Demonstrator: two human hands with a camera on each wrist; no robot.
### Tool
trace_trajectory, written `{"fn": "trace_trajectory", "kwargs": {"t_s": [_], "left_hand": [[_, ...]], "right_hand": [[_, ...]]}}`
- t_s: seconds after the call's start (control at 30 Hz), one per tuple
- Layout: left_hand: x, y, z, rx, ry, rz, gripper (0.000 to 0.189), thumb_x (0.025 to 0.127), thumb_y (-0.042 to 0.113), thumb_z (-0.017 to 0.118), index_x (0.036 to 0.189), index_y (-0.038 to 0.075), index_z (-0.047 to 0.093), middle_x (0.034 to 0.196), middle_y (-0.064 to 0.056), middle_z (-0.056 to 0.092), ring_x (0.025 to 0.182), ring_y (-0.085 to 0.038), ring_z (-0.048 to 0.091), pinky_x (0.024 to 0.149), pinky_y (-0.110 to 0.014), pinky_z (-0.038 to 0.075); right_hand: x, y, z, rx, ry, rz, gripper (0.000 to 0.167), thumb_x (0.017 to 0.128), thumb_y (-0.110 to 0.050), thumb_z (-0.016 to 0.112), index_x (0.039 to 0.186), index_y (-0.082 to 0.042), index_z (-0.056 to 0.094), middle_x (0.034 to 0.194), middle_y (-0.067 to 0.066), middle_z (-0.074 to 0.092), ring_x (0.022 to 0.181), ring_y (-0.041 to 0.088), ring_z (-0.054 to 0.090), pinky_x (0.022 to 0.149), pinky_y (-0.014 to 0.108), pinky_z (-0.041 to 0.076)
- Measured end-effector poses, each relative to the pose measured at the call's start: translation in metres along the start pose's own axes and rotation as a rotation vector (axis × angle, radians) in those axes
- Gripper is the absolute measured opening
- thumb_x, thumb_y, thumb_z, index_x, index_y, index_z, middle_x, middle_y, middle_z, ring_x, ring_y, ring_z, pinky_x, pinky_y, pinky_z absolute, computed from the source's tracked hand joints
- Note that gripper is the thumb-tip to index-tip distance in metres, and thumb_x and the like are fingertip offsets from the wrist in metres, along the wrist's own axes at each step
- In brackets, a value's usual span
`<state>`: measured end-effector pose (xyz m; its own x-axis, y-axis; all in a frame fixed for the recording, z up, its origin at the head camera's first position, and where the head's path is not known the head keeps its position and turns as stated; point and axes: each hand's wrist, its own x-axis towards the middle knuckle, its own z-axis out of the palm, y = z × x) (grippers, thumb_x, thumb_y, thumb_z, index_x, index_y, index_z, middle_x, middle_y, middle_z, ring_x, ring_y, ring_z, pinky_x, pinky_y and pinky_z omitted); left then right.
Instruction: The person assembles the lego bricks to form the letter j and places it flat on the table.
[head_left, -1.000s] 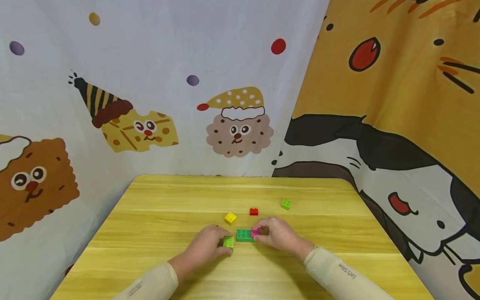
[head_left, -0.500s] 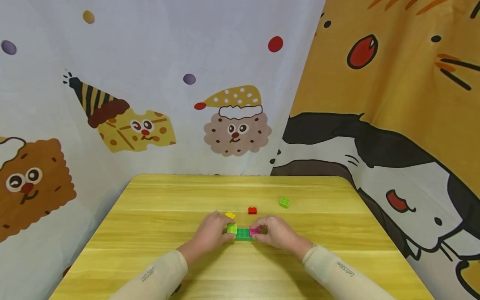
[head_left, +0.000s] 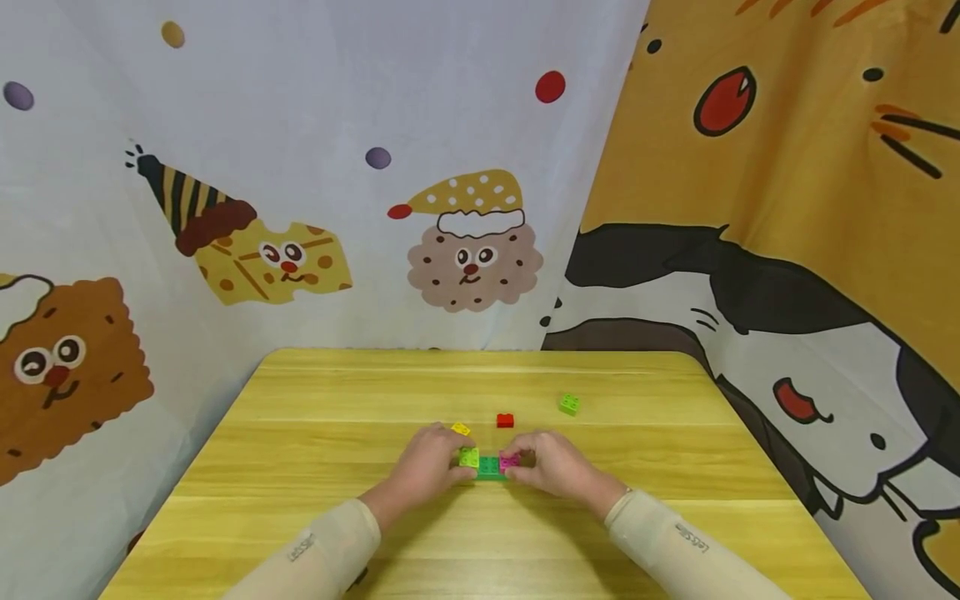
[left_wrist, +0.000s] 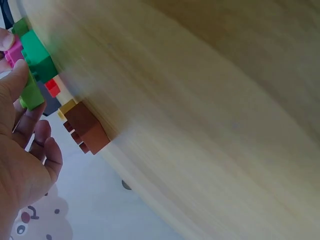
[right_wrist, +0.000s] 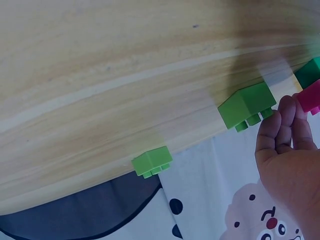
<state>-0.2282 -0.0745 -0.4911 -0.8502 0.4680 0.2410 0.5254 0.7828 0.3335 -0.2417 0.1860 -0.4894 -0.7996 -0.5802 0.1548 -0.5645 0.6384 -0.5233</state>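
behind the table (head_left: pixel 322 400) hangs a printed cloth (head_left: pixel 465 100); left hand (head_left: pixel 422 471) and right hand (head_left: pixel 557 469) meet at the long green block (head_left: pixel 491 469) on the table; by the left fingers, in the left wrist view, lies a brown block (left_wrist: pixel 86 126), by the right fingers a leaf-green block (right_wrist: pixel 247 106); the left thumb and fingers clamp a lime block (head_left: pixel 468 457) at the long block's left end, whether seated i can't tell, the right ones pinch a pink block (head_left: pixel 508 460) on its right; beyond lie a yellow block (head_left: pixel 461 428), red block (head_left: pixel 506 421) and light green block (head_left: pixel 570 404)
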Motion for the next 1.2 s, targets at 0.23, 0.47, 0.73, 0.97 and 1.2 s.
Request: {"fn": "trace_trajectory", "kwargs": {"t_s": [0.23,0.47,0.73,0.97,1.2], "left_hand": [[0.0015,0.001,0.0008,-0.004,-0.001,0.016,0.042,0.088,0.039,0.088,0.124,0.018,0.081,0.118,0.003,0.082,0.104,-0.02,0.069,0.101,-0.046,0.053],[0.003,0.0005,0.0032,0.012,0.005,0.035,0.04,0.088,0.039,0.089,0.121,0.018,0.081,0.116,0.005,0.082,0.105,-0.02,0.07,0.101,-0.048,0.053],[0.0026,0.0013,0.0044,0.005,0.003,0.028,0.039,0.087,0.037,0.089,0.12,0.018,0.082,0.114,0.005,0.082,0.101,-0.019,0.069,0.099,-0.047,0.053],[0.0034,0.0018,0.0041,-0.009,0.01,0.01,0.037,0.086,0.037,0.09,0.117,0.018,0.084,0.111,0.005,0.083,0.098,-0.018,0.068,0.098,-0.047,0.053],[0.0039,0.003,0.0025,-0.027,0.008,0.002,0.035,0.085,0.035,0.092,0.115,0.018,0.084,0.106,0.006,0.083,0.092,-0.014,0.064,0.095,-0.045,0.052]], "right_hand": [[0.0005,-0.001,-0.0001,0.0,-0.004,-0.006,0.018,0.092,-0.018,0.086,0.11,-0.016,0.082,0.107,-0.004,0.082,0.098,0.008,0.074,0.084,0.024,0.061],[0.0002,-0.0009,0.0002,0.007,0.001,-0.008,0.018,0.092,-0.017,0.086,0.11,-0.015,0.082,0.107,-0.003,0.082,0.096,0.009,0.074,0.083,0.026,0.062],[-0.0006,-0.0013,0.0012,0.002,0.003,-0.007,0.019,0.092,-0.017,0.086,0.11,-0.015,0.082,0.108,-0.002,0.083,0.098,0.01,0.075,0.084,0.025,0.062],[-0.0002,-0.0014,0.0008,-0.005,0.006,-0.005,0.019,0.092,-0.017,0.086,0.11,-0.015,0.082,0.108,-0.003,0.083,0.1,0.01,0.076,0.086,0.026,0.062],[-0.0007,-0.0029,-0.0003,0.001,0.003,-0.005,0.019,0.092,-0.017,0.086,0.11,-0.014,0.082,0.109,-0.003,0.083,0.101,0.011,0.076,0.088,0.026,0.062]]}}
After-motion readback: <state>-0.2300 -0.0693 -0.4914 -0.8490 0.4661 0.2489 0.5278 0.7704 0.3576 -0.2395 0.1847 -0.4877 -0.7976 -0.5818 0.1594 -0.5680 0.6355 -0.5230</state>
